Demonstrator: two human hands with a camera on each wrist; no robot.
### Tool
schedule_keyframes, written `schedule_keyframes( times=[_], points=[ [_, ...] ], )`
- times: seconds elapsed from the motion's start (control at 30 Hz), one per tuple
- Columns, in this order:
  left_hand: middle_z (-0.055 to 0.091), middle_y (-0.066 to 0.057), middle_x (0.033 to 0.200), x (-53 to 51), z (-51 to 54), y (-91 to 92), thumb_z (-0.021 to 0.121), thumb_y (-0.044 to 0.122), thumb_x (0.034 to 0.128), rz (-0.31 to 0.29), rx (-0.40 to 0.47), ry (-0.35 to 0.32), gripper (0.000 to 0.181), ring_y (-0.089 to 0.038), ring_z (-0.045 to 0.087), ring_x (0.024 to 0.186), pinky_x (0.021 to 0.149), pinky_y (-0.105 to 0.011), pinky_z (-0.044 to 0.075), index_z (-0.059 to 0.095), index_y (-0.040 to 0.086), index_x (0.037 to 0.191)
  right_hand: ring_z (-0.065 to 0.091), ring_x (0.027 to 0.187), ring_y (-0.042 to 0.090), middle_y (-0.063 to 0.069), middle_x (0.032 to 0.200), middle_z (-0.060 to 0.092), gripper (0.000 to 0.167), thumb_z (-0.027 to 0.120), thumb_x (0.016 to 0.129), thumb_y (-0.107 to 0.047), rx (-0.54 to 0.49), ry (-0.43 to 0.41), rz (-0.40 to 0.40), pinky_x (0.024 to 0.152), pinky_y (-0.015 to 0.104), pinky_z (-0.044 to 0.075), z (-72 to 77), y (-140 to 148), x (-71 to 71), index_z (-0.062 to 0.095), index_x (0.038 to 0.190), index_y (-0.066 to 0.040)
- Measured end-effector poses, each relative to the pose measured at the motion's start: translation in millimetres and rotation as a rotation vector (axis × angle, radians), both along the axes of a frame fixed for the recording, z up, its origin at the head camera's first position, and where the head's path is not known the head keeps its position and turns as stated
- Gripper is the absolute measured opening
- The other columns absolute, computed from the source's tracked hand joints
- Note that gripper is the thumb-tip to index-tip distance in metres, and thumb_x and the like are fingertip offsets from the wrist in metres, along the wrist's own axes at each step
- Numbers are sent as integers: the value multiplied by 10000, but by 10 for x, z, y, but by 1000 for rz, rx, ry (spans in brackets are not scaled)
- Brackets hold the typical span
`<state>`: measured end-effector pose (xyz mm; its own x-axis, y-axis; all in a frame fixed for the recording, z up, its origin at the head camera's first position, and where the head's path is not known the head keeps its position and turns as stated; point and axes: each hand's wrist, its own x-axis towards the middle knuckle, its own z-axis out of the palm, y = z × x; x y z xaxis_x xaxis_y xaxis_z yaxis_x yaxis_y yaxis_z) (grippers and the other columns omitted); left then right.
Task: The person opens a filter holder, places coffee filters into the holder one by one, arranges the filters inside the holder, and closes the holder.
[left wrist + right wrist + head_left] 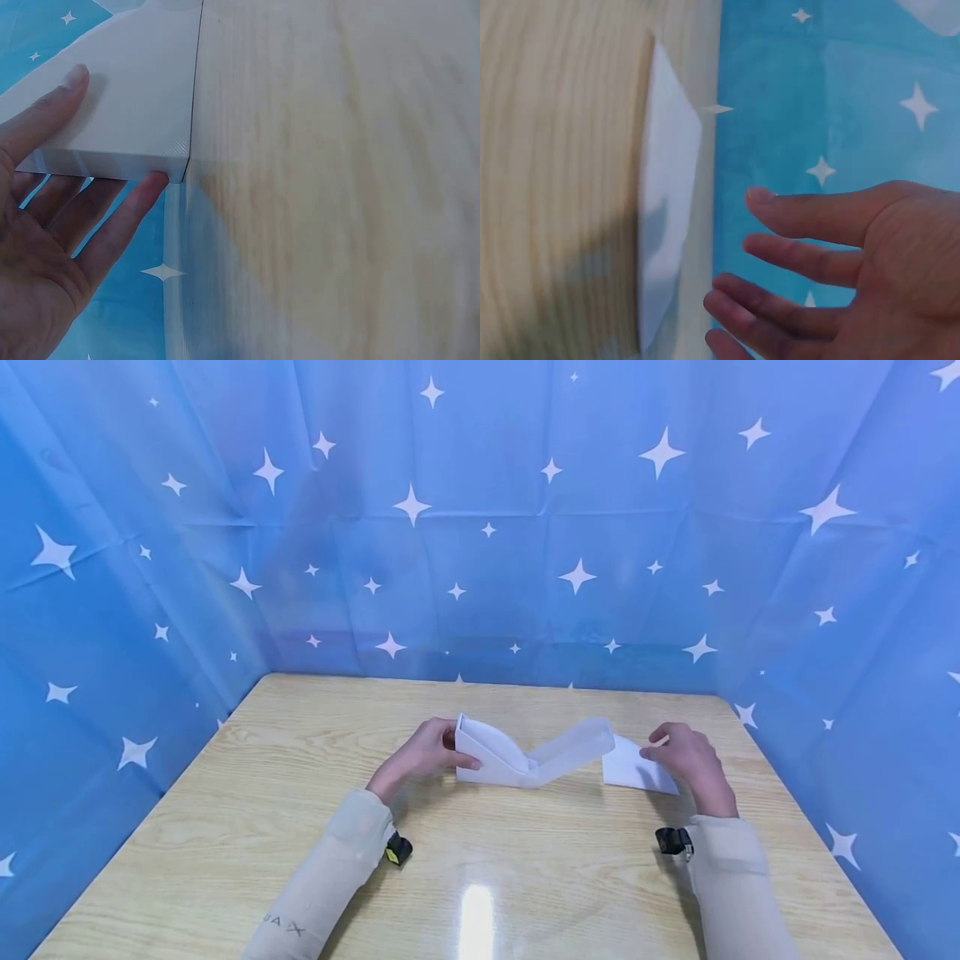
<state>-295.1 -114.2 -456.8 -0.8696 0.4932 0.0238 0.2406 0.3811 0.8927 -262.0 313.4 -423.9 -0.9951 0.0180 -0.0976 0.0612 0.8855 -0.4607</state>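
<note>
Holder (513,770), white, V-shaped, rests on the desk (570,860); my left hand (426,750) is half closed around its left end. My right hand (692,762), loosely spread, empty, hovers near white card (632,765).

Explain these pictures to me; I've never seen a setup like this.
There is no machine here: a person works with two bare hands. The wide picture comes from a camera worn on the head, looking forward and down. The other two come from cameras on the wrists, each showing its own hand up close.

On the pale wood-grain table, the left hand grips a white, open, box-shaped piece, thumb on one face. A pale, flap-like part extends to its right. The right hand holds nothing; it hovers by a flat, white, paper-like sheet. Behind hangs a blue cloth backdrop with white stars.
</note>
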Motion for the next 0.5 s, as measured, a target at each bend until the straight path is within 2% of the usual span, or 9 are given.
schedule_keyframes(
  times=[0.33,0.5],
  points=[
    [771,-68,1097,-5,-22,-2,866,168,851,-8,4,8,397,-163,726,940,802,-331,596,710,107,1211,591,1034,443,382,1293,567,593,705,939,-260,-19,-95,-58,784,500,501,-112,38,13,513,1338,134],
    [771,-65,1103,-5,-19,5,870,175,847,-1,1,8,408,-164,727,949,813,-334,598,710,111,1217,591,928,375,356,1245,596,629,748,911,-246,-9,-112,-66,728,450,500,-143,44,-3,511,1342,146]
  ],
)
